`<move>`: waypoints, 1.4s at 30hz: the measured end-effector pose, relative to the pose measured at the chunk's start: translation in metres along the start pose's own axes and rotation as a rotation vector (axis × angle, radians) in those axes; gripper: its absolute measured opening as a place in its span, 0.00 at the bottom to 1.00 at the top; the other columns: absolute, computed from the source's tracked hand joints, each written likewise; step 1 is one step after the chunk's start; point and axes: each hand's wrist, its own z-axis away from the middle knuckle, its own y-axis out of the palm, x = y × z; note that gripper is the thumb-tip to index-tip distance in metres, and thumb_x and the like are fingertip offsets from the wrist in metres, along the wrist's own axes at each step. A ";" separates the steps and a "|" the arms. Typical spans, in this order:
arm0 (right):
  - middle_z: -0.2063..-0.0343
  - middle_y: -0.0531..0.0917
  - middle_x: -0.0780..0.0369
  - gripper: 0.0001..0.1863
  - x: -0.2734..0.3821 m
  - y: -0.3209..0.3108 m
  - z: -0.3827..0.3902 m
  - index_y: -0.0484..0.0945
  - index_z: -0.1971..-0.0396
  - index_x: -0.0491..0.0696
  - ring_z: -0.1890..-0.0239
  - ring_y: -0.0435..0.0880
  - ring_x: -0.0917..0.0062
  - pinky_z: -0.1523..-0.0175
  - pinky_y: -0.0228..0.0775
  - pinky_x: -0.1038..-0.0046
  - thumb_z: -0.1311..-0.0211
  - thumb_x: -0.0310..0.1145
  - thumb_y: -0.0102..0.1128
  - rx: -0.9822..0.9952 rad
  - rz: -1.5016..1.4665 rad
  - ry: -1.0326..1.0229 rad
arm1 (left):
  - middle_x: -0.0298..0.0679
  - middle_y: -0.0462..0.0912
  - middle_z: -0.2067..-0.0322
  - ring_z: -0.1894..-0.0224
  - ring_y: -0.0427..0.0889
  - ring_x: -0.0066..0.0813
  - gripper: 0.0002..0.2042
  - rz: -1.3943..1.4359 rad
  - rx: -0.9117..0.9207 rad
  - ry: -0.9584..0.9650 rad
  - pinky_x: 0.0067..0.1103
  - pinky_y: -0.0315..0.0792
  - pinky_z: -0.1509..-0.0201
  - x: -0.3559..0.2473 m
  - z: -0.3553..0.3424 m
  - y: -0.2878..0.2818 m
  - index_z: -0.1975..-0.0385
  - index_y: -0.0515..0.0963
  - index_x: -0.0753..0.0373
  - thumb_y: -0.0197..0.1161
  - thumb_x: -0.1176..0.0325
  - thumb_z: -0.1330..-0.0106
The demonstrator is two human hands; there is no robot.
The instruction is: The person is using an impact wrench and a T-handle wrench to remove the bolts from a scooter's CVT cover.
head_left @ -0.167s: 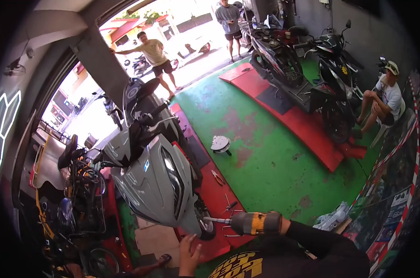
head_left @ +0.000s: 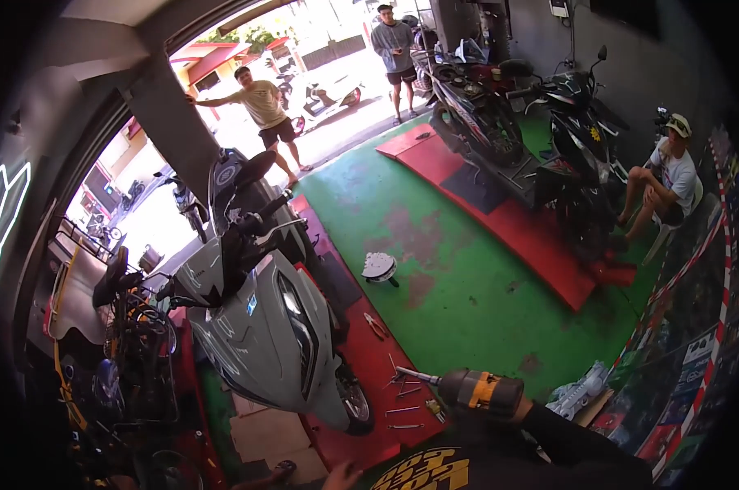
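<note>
Gripping the driver (head_left: pixel 488 392), fingers evidently wrapped round it, the right hand (head_left: pixel 523 408) aims across the right edge of the red platform (head_left: pixel 369 353), near the scooter (head_left: pixel 263 327); whether the blurred left hand's (head_left: pixel 342 476) fingers spread cannot be told. Clean work likely wants a braced wrist, squared bit (head_left: pixel 418 376).

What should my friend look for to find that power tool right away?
Start at the big grey scooter on the red platform, then look right of its front wheel. The person's right hand holds the power tool, chunky and dark with a yellow-orange band. Unlike the thin hand tools lying nearby, it is held up, its long metal shaft pointing left.
</note>
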 end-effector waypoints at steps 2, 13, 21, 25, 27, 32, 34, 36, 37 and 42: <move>0.49 0.82 0.60 0.19 -0.004 -0.012 0.013 0.80 0.51 0.48 0.47 0.80 0.66 0.41 0.71 0.66 0.44 0.35 0.64 -0.062 0.149 -0.038 | 0.45 0.80 0.51 0.53 0.79 0.42 0.22 -0.019 -0.018 -0.036 0.28 0.73 0.49 0.042 -0.004 0.037 0.44 0.73 0.65 0.59 0.57 0.33; 0.64 0.82 0.64 0.16 0.035 -0.133 -0.093 0.81 0.62 0.50 0.64 0.80 0.65 0.54 0.71 0.65 0.53 0.37 0.70 -0.091 0.119 0.156 | 0.44 0.80 0.51 0.55 0.80 0.41 0.23 0.074 -0.025 -0.018 0.26 0.75 0.53 -0.110 -0.100 -0.014 0.48 0.76 0.66 0.61 0.54 0.35; 0.67 0.80 0.65 0.12 -0.081 -0.247 -0.151 0.78 0.72 0.52 0.70 0.76 0.68 0.61 0.68 0.66 0.60 0.35 0.67 -0.037 0.298 -0.136 | 0.48 0.74 0.42 0.43 0.75 0.40 0.30 0.293 -0.147 -0.273 0.27 0.69 0.41 -0.288 -0.179 -0.072 0.39 0.68 0.66 0.57 0.50 0.34; 0.69 0.80 0.66 0.10 -0.100 -0.302 -0.207 0.77 0.73 0.52 0.72 0.75 0.69 0.67 0.67 0.69 0.57 0.37 0.64 0.057 0.431 -0.275 | 0.44 0.75 0.43 0.45 0.76 0.36 0.30 0.288 -0.113 -0.268 0.26 0.69 0.41 -0.312 -0.231 -0.072 0.39 0.69 0.65 0.58 0.49 0.34; 0.70 0.81 0.66 0.09 -0.116 -0.316 -0.214 0.78 0.72 0.52 0.72 0.76 0.69 0.69 0.66 0.70 0.55 0.38 0.62 0.220 0.726 -0.049 | 0.45 0.76 0.43 0.44 0.76 0.38 0.30 0.289 -0.107 -0.258 0.27 0.69 0.41 -0.301 -0.253 -0.051 0.39 0.69 0.65 0.58 0.48 0.34; 0.70 0.81 0.64 0.10 -0.119 -0.338 -0.354 0.79 0.71 0.52 0.72 0.77 0.68 0.70 0.67 0.70 0.52 0.39 0.60 0.449 1.004 0.162 | 0.45 0.77 0.45 0.47 0.77 0.40 0.30 0.350 -0.058 -0.281 0.28 0.71 0.45 -0.284 -0.297 -0.047 0.40 0.70 0.64 0.59 0.49 0.35; 0.70 0.82 0.63 0.09 -0.105 -0.324 -0.461 0.80 0.71 0.51 0.71 0.78 0.68 0.69 0.68 0.69 0.51 0.38 0.59 0.593 0.976 0.071 | 0.45 0.77 0.46 0.50 0.78 0.40 0.29 0.492 -0.044 -0.358 0.29 0.72 0.49 -0.279 -0.300 -0.035 0.41 0.70 0.63 0.60 0.50 0.36; 0.70 0.82 0.63 0.09 -0.150 -0.328 -0.450 0.81 0.70 0.51 0.71 0.79 0.67 0.69 0.68 0.68 0.50 0.38 0.58 0.696 0.971 0.040 | 0.45 0.78 0.47 0.52 0.79 0.40 0.28 0.589 0.005 -0.387 0.30 0.74 0.54 -0.288 -0.322 -0.044 0.41 0.71 0.62 0.61 0.52 0.36; 0.70 0.83 0.62 0.09 -0.179 -0.328 -0.442 0.81 0.70 0.50 0.71 0.79 0.67 0.69 0.69 0.68 0.50 0.37 0.58 0.754 0.964 0.015 | 0.45 0.78 0.48 0.54 0.79 0.40 0.27 0.645 0.024 -0.408 0.30 0.75 0.56 -0.293 -0.330 -0.046 0.41 0.71 0.62 0.62 0.52 0.36; 0.69 0.84 0.60 0.10 -0.267 -0.328 -0.507 0.83 0.69 0.49 0.71 0.81 0.65 0.68 0.71 0.66 0.48 0.35 0.56 1.073 0.896 -0.107 | 0.45 0.79 0.49 0.55 0.80 0.41 0.26 0.713 -0.045 -0.386 0.31 0.76 0.57 -0.289 -0.408 -0.040 0.43 0.72 0.62 0.62 0.55 0.37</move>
